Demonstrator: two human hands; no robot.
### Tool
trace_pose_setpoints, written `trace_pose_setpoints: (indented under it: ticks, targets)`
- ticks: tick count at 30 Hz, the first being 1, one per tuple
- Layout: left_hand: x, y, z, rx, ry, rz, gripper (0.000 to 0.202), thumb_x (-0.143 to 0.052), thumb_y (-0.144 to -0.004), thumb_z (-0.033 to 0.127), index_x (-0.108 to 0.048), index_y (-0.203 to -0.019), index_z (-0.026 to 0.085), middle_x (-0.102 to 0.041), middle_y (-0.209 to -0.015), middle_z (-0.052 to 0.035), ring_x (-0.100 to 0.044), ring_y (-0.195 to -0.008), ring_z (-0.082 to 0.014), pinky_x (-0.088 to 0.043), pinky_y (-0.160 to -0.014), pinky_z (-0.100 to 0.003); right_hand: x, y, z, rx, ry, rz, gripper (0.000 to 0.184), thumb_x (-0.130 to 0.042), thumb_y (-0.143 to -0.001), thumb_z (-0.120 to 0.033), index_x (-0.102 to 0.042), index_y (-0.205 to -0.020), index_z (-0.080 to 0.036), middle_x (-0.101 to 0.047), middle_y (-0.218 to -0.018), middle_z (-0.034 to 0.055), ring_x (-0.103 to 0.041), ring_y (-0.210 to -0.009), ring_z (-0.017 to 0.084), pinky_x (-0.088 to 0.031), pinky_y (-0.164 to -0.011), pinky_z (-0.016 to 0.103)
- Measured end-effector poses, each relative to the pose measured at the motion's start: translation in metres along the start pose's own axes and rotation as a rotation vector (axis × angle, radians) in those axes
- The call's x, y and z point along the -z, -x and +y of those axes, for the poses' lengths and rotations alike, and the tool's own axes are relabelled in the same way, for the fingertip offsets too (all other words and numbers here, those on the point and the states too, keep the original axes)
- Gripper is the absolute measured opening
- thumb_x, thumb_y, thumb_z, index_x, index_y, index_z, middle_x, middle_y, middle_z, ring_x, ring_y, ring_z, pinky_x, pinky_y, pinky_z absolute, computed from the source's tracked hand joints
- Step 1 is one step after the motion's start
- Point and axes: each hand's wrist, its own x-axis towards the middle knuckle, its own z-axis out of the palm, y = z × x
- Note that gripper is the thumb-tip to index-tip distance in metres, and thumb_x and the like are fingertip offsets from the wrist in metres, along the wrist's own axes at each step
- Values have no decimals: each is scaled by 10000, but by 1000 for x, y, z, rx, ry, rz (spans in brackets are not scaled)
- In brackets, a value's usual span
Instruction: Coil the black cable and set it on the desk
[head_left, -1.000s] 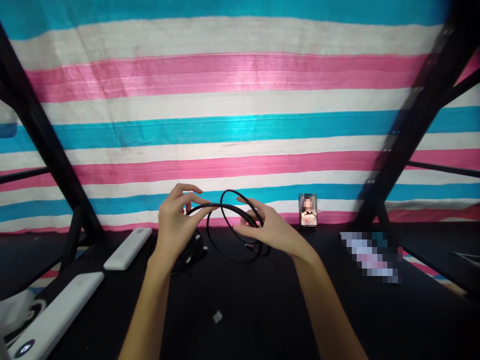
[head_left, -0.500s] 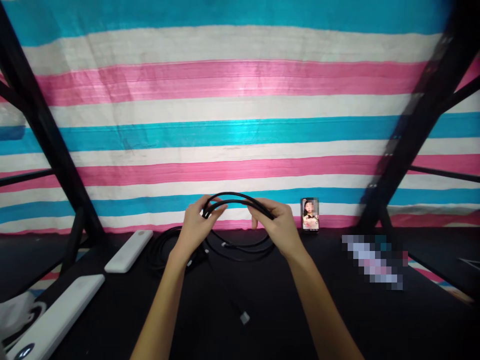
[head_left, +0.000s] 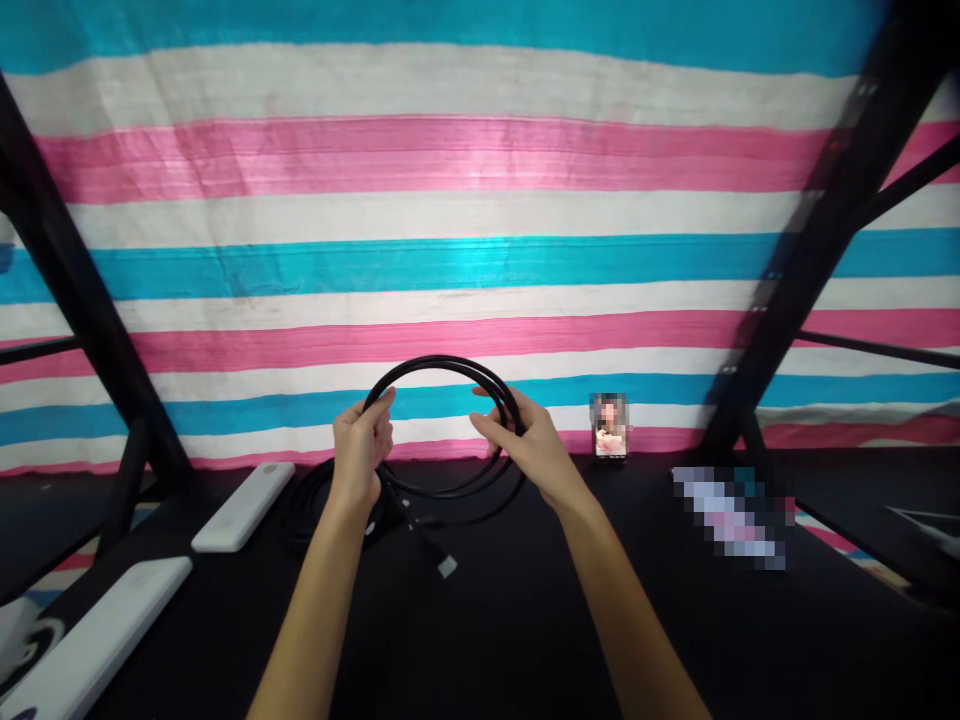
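Between my hands a black cable (head_left: 439, 362) stands in a round coil of several loops. Its left side is gripped by my left hand (head_left: 354, 455), thumb pressed over curled fingers. At the right side, my right hand (head_left: 536, 450) holds the loops in the crook between thumb and fingers, the fingertips slightly apart. A cable end with a pale rectangular connector (head_left: 448, 567) hangs below the coil, right of my left hand. Behind my left wrist, another coil of black cable (head_left: 300, 510) lies on the table, partly hidden.
Two white oblong devices (head_left: 244, 507) lie at the left of the black table (head_left: 480, 650), with a white plug and cord (head_left: 22, 640) at the edge. A lit phone (head_left: 610, 430) stands at the back. A blurred patch (head_left: 727, 515) covers something at right. Striped sheeting hangs behind.
The held coil has risen and become rounder as my left hand turned upright and moved left. The hanging connector has shifted up and left. The view has swung slightly right.
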Motion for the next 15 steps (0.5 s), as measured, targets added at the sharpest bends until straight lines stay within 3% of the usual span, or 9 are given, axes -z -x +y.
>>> trace_pose_setpoints:
  ticks: [4,7,9,12,15]
  targets:
    - [-13,8,-4,30,49,-3,473,-607,-723,339,-220,-485,206,-177,-346,104,-137,-290,-28,-145,-339,-222,-5,0,-1,-91,-275,68,263,-691,-707,-403,-562,-746,-177,-273,-444,-115,-276,-377,56,-372,-413,212]
    - [-18,10,-13,62,35,-80,490,-587,-757,369,-210,-485,213,-180,-348,105,-146,-289,-35,-180,-353,-223,-5,0,-2,-132,-458,135,334,-715,-664,-365,-437,-594,-193,-185,-435,-124,-146,-370,36,-188,-321,167]
    - [-17,7,-20,92,-46,-178,500,-568,-778,429,-242,-465,215,-215,-345,93,-242,-298,-52,-244,-384,-225,-2,0,-5,-123,-498,149,392,-712,-651,-340,-363,-540,-199,-162,-439,-122,-95,-377,29,-82,-320,176]
    - [-13,1,-32,115,-253,-264,475,-504,-803,521,-403,-468,201,-400,-392,33,-484,-461,-119,-384,-555,-246,-1,2,-7,-42,-464,208,396,-698,-651,-312,-344,-515,-200,-149,-434,-120,-73,-376,26,-47,-343,197]
    - [-15,-2,-46,41,-395,-178,437,-489,-802,544,-527,-563,181,-561,-586,-29,-544,-662,-170,-398,-702,-285,-4,6,-5,88,-385,282,370,-673,-674,-292,-355,-507,-201,-169,-437,-106,-104,-383,36,-73,-364,217]
